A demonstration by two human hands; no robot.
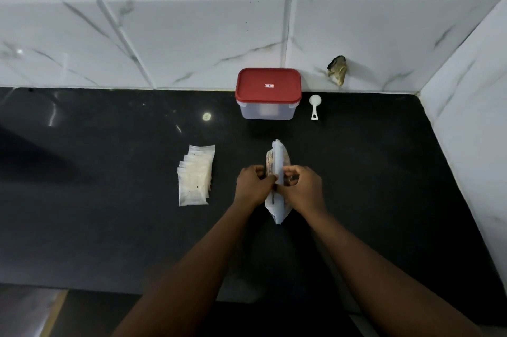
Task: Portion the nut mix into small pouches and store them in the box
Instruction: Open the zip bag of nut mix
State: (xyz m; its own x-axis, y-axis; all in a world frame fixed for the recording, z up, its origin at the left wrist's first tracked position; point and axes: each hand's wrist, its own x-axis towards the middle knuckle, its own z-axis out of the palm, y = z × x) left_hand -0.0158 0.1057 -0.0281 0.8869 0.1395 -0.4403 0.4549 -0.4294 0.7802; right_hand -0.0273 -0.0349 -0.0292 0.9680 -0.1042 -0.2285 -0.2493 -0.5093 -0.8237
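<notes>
The nut-mix bag (278, 155) stands on the worktop (384, 172), on the person's side of the red-lidded box (268, 95). The left grip (253, 184) and right grip (303, 188) flank the bag, each pinching its top strip.

This looks like a home kitchen: a glossy black stone countertop (109, 227) runs back to a wall of large white marble-veined tiles (192, 34), which meets a second tiled wall (466, 117) in a corner to the right of a rectangular translucent plastic food box with a red lid (268, 93). The box stands against the back wall, with a small white plastic measuring scoop (314, 107) just to its right. A fanned stack of small clear plastic pouches (195, 174) lies in front of it to the left, and a white plastic bag with brownish contents (277, 152) directly in front.
</notes>
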